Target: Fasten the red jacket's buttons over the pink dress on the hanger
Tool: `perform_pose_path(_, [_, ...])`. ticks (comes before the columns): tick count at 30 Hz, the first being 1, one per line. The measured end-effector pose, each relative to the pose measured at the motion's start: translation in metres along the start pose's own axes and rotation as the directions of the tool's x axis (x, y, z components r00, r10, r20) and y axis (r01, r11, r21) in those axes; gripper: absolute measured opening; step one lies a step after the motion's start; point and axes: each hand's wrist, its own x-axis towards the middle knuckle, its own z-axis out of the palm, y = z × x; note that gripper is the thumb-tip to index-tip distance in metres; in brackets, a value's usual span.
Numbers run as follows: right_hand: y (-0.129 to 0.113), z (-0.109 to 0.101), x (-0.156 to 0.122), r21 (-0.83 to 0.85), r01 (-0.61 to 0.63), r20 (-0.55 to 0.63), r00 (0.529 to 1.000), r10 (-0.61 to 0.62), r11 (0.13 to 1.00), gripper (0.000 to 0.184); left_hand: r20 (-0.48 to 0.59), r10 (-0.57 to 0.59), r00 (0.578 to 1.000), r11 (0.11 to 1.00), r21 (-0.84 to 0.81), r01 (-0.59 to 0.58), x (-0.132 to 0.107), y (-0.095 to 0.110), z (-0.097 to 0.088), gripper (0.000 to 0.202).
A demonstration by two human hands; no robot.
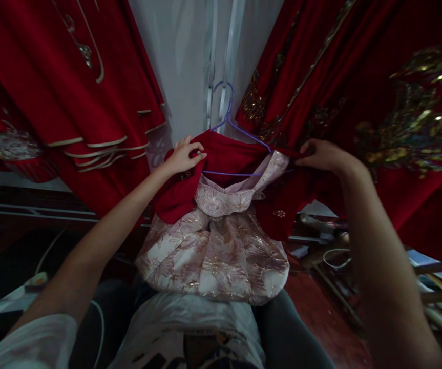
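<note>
Red garment (224, 154) on purple hanger (244, 132), left hand (184, 156) grip pinching one shoulder, right hand (318, 154) apparently clutching the other

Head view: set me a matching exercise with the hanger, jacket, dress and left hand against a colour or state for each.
1 hanger
2 jacket
3 dress
4 left hand

A pale pink with a gold pattern
B grips the jacket's shoulder
C purple
D red

Pairs: 1-C, 2-D, 3-A, 4-B.
</note>
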Motion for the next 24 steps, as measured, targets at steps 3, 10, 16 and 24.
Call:
perform_pose_path(3, [-0.017,-0.010,-0.014,0.032,-0.091,0.258,0.963,0.079,0.995,0.018,-0.024,-0.006,1.000,1.000,0.006,0.006,0.000,-0.001,0.004,0.021])
perform_pose_path(10, [-0.037,0.008,-0.025,0.258,-0.057,0.174,0.985,0.012,0.964,0.013,-0.036,0.003,0.999,0.999,0.040,-0.001,-0.002,0.001,0.008,0.022])
perform_pose_path(16, [-0.035,0.040,-0.019,0.197,-0.025,-0.206,0.976,0.066,0.980,0.023,-0.036,-0.012,0.999,0.999,0.050,0.014,-0.005,0.008,0.009,0.020])
perform_pose_path(24, [-0.060,0.045,-0.014,0.032,0.143,-0.247,0.960,-0.131,0.989,0.033,-0.023,-0.005,1.000,0.995,0.102,0.007,-0.007,0.011,0.008,0.022])
